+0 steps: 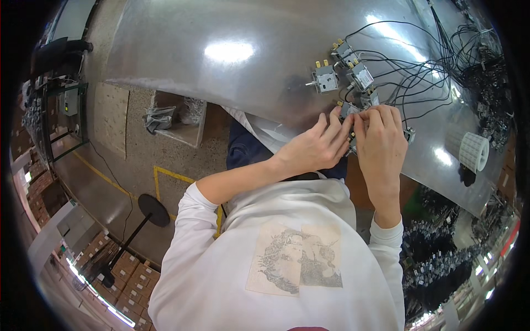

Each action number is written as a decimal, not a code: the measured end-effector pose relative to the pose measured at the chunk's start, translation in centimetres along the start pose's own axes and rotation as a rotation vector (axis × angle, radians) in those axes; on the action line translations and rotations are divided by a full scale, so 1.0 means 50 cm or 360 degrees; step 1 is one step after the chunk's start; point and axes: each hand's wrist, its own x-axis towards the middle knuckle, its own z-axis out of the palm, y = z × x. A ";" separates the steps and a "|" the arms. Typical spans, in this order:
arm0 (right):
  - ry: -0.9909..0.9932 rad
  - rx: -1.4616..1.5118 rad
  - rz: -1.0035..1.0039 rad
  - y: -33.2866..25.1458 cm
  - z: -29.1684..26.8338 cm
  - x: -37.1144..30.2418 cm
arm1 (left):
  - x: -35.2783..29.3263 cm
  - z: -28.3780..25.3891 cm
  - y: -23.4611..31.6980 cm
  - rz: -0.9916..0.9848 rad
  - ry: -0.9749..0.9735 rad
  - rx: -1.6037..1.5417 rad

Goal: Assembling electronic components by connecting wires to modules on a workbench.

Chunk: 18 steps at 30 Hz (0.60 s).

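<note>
At the near edge of the metal table, a small grey metal thermostat [349, 110] with brass terminals sits between my hands. My left hand [317, 144] pinches its near side with bent fingers. On the other side my right hand [381, 135] is closed, thumb and fingertips together at the same part; the fingers hide what exactly they grip. Just beyond lie more such units: a loose thermostat [326, 78] with its shaft pointing left, and another thermostat [362, 76] amid thin black leads [408, 83]. Part of another unit shows under my hands.
The shiny metal table [165, 49] spreads ahead. A large tangle of black leads [483, 83] lies at the far right, with a white label roll [473, 151] nearer. On the floor to the left stands an open box [193, 129] with plastic wrapping. Parts hang at the lower right.
</note>
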 end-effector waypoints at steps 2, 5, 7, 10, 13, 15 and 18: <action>0.0014 -0.0048 -0.0043 0.005 -0.013 0.004 | 0.003 0.003 0.006 0.0016 -0.0001 0.0101; 0.0070 -0.0275 0.0092 0.028 -0.046 0.010 | 0.005 0.001 0.002 0.0070 -0.0031 0.0184; 0.0246 0.0211 0.0003 0.040 -0.065 0.018 | 0.007 0.002 0.003 0.0065 -0.0047 0.0178; 0.0274 0.0609 -0.0034 0.037 -0.051 0.037 | 0.013 0.003 0.002 0.0043 -0.0039 0.0143; 0.0121 0.0865 0.0037 0.024 -0.018 0.061 | 0.011 0.006 0.004 -0.0014 -0.0018 0.0015; 0.0074 0.0980 0.0048 0.014 0.008 0.075 | 0.007 0.006 0.001 -0.0055 -0.0017 -0.0089; -0.0003 0.1167 0.0143 -0.007 0.030 0.090 | -0.001 0.004 -0.010 -0.0095 0.0000 -0.0361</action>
